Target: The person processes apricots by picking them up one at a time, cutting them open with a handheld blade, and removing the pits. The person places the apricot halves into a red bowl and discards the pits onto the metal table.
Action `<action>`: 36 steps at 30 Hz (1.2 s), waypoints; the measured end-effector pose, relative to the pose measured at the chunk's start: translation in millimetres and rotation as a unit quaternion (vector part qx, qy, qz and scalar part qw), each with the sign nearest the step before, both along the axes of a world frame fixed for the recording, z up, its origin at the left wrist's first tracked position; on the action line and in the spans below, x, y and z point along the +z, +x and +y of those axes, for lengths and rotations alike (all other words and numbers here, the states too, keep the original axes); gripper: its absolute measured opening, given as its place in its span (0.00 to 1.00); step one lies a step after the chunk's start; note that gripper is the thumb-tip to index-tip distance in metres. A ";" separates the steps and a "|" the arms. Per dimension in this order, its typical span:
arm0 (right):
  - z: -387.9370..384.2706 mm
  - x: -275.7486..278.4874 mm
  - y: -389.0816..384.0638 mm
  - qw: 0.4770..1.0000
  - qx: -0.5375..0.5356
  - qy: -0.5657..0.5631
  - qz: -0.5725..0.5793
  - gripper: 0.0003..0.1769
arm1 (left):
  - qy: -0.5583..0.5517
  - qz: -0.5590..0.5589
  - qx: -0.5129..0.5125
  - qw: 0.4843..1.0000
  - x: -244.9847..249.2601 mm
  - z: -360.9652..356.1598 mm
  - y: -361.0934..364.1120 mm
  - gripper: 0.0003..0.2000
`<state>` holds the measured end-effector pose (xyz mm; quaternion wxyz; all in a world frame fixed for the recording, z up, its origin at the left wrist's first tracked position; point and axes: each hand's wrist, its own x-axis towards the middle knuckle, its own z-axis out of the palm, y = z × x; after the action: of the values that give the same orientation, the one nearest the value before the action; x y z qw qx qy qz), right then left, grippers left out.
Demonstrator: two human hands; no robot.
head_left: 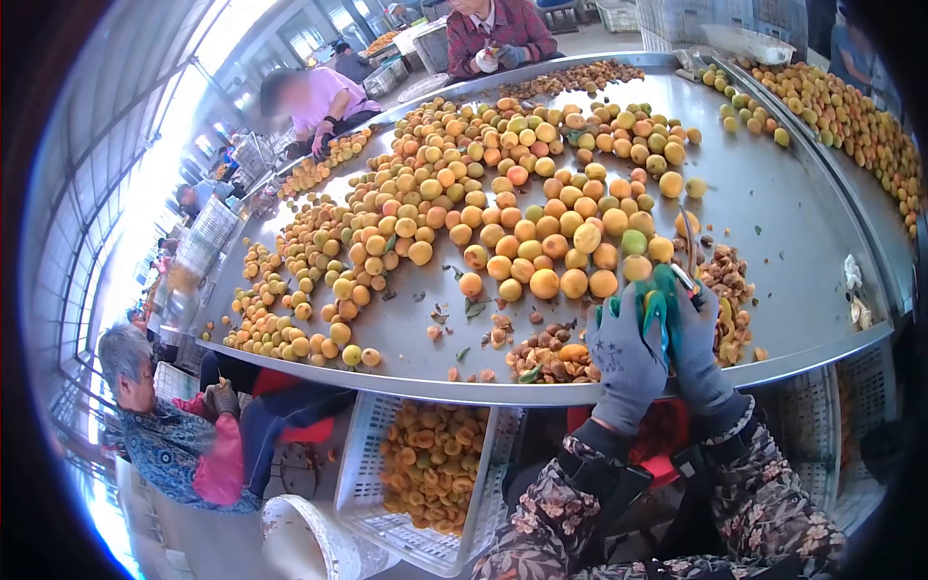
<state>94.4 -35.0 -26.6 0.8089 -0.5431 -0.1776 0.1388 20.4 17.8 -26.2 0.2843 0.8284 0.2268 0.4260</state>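
The green-coated fingers (pixel 655 314) of my grey knitted left glove (pixel 623 353) were bent inward, close against my other hand; whether they gripped anything I couldn't tell, since the glove hid it. My grey knitted right glove (pixel 698 338) was curled closed around a slim tool with a red and pale end (pixel 685 280), which stuck out above my knuckles. On the back of the left glove was a dark printed mark, a cluster of star-like shapes; any lettering in it was too small to read. My dark flowered fabric sleeves (pixel 551 507) ran down from both wrists.

Just beyond my fingers sat a round green fruit (pixel 634 242), among the round yellow-orange fruits (pixel 544 283) heaped across the broad shiny metal desk (pixel 788 266). To the right of my hands was a heap of brown and orange fruit scraps (pixel 732 275); to their left, near the rim, lay a low pile of brown pits and scraps (pixel 553 360).

Below the rim, a white slatted plastic crate (pixel 360 459) held flattened orange fruit pieces (pixel 435 464), with a white round bucket (pixel 288 527) beside it. A person in a blue patterned vest (pixel 164 440) sat at my left, and across the desk a person in a dark red checked top (pixel 466 41) worked in gloves.
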 end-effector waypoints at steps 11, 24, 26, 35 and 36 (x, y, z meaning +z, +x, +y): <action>-9.8 -2.4 -4.9 0.982 -0.026 -0.137 -0.128 0.11 | 0.091 -0.016 0.065 0.994 8.2 -12.4 -3.6 0.13; -37.0 18.2 12.4 0.979 -0.069 -0.096 -0.168 0.13 | -0.085 -0.042 -0.028 0.995 15.2 -20.0 24.8 0.11; -43.3 21.0 19.0 0.971 -0.084 -0.126 -0.186 0.15 | -0.086 -0.005 -0.081 0.993 21.3 -23.1 30.0 0.09; -52.1 29.2 24.5 0.959 -0.092 -0.162 -0.213 0.18 | -0.484 -0.119 -0.181 0.848 45.3 -38.0 37.3 0.07; -50.6 29.5 24.6 0.959 -0.084 -0.160 -0.218 0.19 | -0.490 -0.120 -0.178 0.845 41.9 -28.8 32.8 0.07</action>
<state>119.0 -85.6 2.9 0.6619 -0.6953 -0.2791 -0.0248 53.2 -11.0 15.6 0.7493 0.5494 0.2192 0.2978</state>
